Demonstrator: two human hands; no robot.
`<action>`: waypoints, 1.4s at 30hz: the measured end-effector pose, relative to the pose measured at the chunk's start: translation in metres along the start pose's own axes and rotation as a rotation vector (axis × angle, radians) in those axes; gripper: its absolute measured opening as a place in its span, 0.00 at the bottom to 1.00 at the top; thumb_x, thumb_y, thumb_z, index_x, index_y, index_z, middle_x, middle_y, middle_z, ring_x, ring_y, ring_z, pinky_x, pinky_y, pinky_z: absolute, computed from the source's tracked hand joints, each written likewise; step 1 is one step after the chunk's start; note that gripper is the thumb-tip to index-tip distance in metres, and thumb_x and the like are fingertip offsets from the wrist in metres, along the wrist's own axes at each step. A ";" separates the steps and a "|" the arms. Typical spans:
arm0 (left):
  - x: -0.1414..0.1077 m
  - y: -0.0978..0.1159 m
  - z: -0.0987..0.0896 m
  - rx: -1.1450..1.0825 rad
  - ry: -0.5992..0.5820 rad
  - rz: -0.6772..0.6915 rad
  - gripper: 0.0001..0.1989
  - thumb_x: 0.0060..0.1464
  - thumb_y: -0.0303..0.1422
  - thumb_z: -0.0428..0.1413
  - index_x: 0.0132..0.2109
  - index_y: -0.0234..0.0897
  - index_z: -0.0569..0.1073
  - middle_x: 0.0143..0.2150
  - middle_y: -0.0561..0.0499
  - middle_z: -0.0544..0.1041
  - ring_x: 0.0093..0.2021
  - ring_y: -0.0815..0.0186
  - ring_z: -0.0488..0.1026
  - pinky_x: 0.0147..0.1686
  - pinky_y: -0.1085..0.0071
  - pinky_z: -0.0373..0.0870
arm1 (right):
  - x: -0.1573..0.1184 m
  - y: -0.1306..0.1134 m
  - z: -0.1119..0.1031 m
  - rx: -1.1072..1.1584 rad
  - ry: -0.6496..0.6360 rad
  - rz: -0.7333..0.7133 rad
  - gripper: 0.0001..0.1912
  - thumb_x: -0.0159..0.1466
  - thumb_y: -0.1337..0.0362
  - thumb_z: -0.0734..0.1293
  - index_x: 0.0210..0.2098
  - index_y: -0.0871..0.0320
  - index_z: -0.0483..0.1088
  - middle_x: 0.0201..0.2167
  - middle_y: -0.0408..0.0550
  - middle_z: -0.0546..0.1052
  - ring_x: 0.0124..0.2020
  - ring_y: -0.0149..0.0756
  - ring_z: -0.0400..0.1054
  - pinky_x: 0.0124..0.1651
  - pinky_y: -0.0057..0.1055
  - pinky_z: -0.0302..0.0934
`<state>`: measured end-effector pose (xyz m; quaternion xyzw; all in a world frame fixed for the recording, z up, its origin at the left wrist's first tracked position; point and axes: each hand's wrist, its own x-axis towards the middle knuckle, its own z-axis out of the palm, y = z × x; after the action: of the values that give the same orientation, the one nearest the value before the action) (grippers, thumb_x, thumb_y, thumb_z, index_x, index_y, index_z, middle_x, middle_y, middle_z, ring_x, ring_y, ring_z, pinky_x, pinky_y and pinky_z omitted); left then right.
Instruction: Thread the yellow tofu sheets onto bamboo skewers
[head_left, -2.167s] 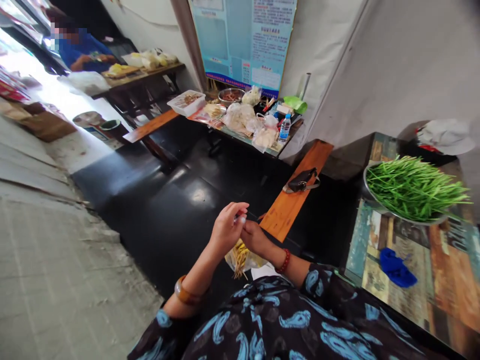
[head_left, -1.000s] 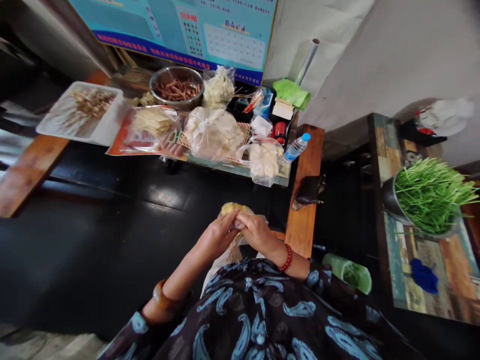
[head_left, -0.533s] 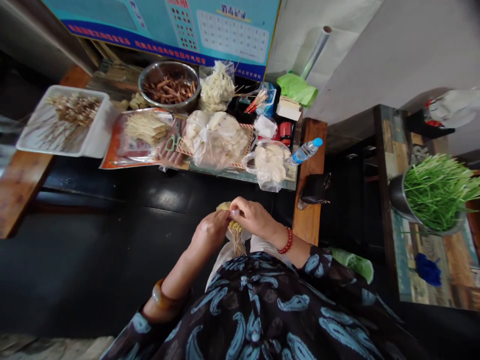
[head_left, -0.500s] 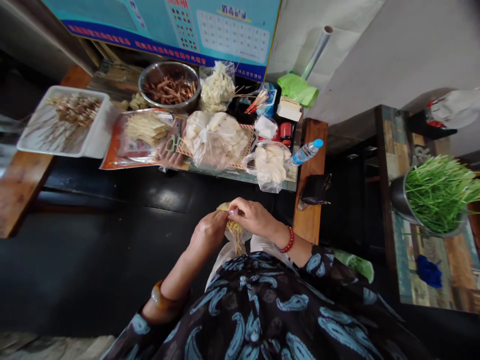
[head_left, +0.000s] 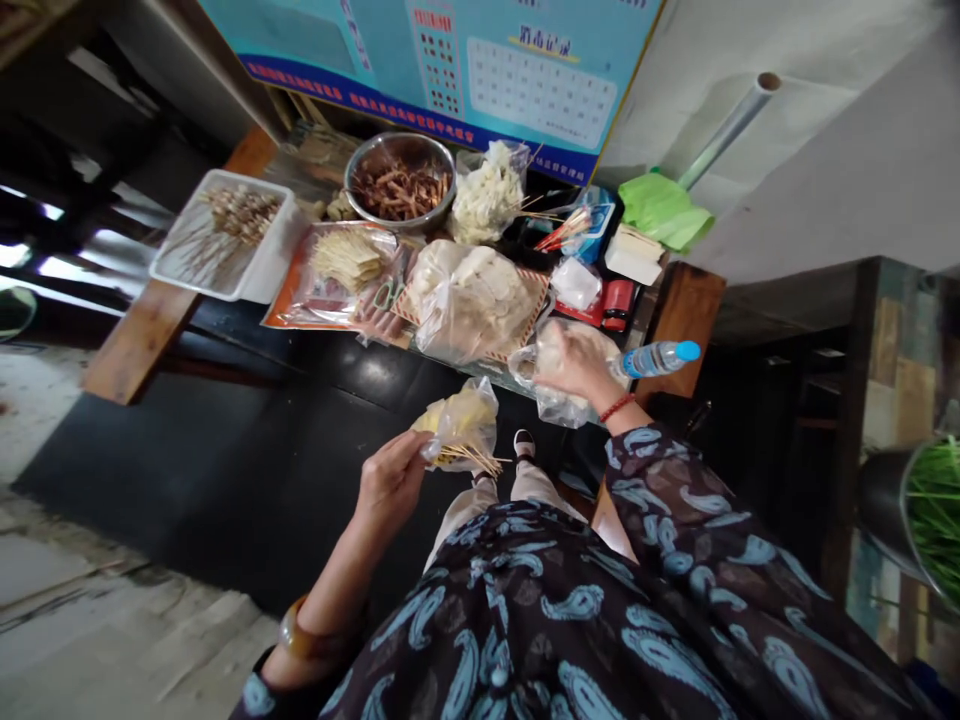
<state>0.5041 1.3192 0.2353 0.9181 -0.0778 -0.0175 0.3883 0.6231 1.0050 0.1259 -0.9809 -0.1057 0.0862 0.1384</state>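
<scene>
My left hand (head_left: 390, 475) pinches the edge of a clear plastic bag (head_left: 480, 405) in front of my legs. Yellowish food on thin wooden skewers (head_left: 474, 460) is in that bag, the stick ends pointing out to the right. On the bench's front right, my right hand (head_left: 576, 362) lies over another clear bag (head_left: 562, 408) with pale pieces in it. Its fingers are bent and blurred, so whether they grip this bag does not show. Close beside that hand lies a water bottle (head_left: 660, 358) with a blue cap.
Along the bench stand a white tub of skewers (head_left: 247, 250), a steel bowl of brown strips (head_left: 405, 185), a large bag of pale food (head_left: 480, 300) and green-handled scissors (head_left: 387, 293). A red container (head_left: 618, 300) is near the bottle. Far right is a bowl of greens (head_left: 934, 520).
My right hand has left my left hand and reached forward onto the bag at the bench's right. My left hand still holds the skewer bag, now slightly farther left. The view has turned.
</scene>
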 end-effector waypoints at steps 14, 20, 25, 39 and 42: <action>0.053 0.026 0.005 -0.077 0.069 0.079 0.10 0.58 0.26 0.50 0.36 0.35 0.76 0.28 0.52 0.76 0.28 0.71 0.73 0.30 0.77 0.67 | -0.008 0.045 0.014 0.581 0.179 0.330 0.17 0.66 0.56 0.58 0.33 0.59 0.73 0.34 0.54 0.76 0.39 0.44 0.70 0.43 0.38 0.64; 0.079 0.044 0.026 -0.188 0.052 0.094 0.10 0.58 0.25 0.50 0.33 0.35 0.74 0.24 0.55 0.73 0.26 0.73 0.70 0.29 0.77 0.66 | -0.039 0.038 0.003 0.931 0.389 0.455 0.21 0.68 0.48 0.54 0.36 0.57 0.68 0.23 0.42 0.68 0.24 0.33 0.63 0.26 0.29 0.60; 0.109 0.064 0.042 -0.239 0.046 0.085 0.10 0.59 0.27 0.50 0.31 0.35 0.74 0.22 0.56 0.70 0.23 0.74 0.66 0.27 0.77 0.63 | -0.077 0.037 -0.035 1.111 0.532 0.490 0.21 0.66 0.45 0.62 0.32 0.56 0.69 0.24 0.41 0.68 0.23 0.32 0.60 0.26 0.30 0.57; 0.204 0.075 0.112 -0.048 -0.191 0.386 0.11 0.55 0.24 0.49 0.39 0.34 0.75 0.36 0.47 0.77 0.40 0.64 0.74 0.43 0.68 0.69 | -0.174 0.030 -0.088 0.948 0.480 0.489 0.18 0.69 0.50 0.62 0.31 0.56 0.71 0.24 0.41 0.69 0.26 0.34 0.61 0.30 0.32 0.55; 0.201 0.062 0.142 0.078 -0.344 0.289 0.10 0.56 0.25 0.49 0.36 0.35 0.75 0.36 0.46 0.76 0.40 0.62 0.74 0.45 0.66 0.68 | -0.179 0.037 -0.085 0.953 0.460 0.513 0.19 0.69 0.49 0.62 0.31 0.56 0.72 0.25 0.43 0.71 0.27 0.35 0.63 0.31 0.33 0.57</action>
<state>0.6815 1.1442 0.1861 0.8952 -0.2740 -0.1150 0.3320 0.4741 0.9075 0.2211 -0.7983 0.2182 -0.0602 0.5580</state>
